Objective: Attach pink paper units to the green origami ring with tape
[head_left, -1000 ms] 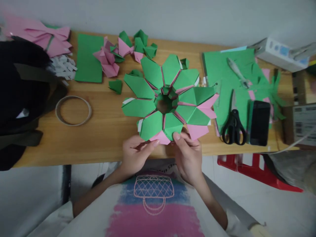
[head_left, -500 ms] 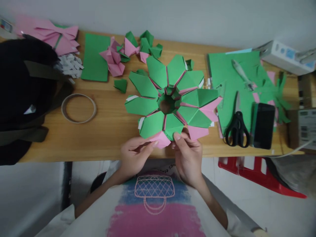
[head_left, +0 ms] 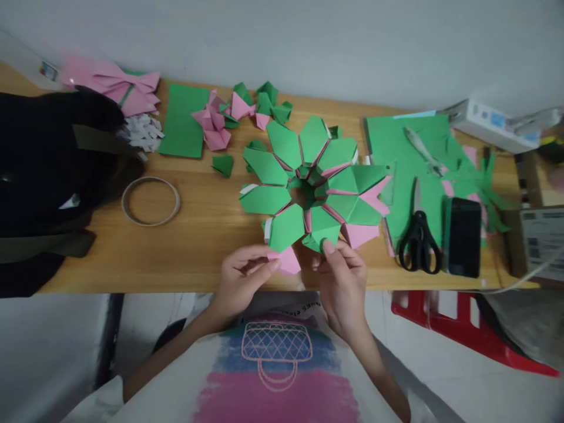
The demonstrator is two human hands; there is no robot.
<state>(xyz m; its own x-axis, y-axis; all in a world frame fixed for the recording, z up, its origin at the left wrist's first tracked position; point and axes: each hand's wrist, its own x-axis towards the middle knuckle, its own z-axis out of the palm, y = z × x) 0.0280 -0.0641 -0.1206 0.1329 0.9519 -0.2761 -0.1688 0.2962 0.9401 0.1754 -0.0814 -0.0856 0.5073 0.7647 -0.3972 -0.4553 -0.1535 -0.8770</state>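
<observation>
A green and pink folded-paper wreath (head_left: 308, 191) lies on the wooden table (head_left: 198, 235), a ring of several petal-shaped units around a hole. My left hand (head_left: 240, 279) pinches the pink flap (head_left: 288, 259) at the wreath's near edge. My right hand (head_left: 341, 279) grips the near green unit (head_left: 324, 230) right beside that flap, thumb on top. Both hands sit at the table's front edge.
Black scissors (head_left: 418, 241) and a black phone (head_left: 462, 235) lie on green paper sheets (head_left: 405, 147) at the right. A tape ring (head_left: 150, 201) and a black bag (head_left: 44, 176) are at the left. Loose folded green and pink units (head_left: 238, 114) lie at the back.
The view has shifted, so the table sits lower in the frame. The pink flap has come further out from under the green units, and both hands stay on the wreath's near edge.
</observation>
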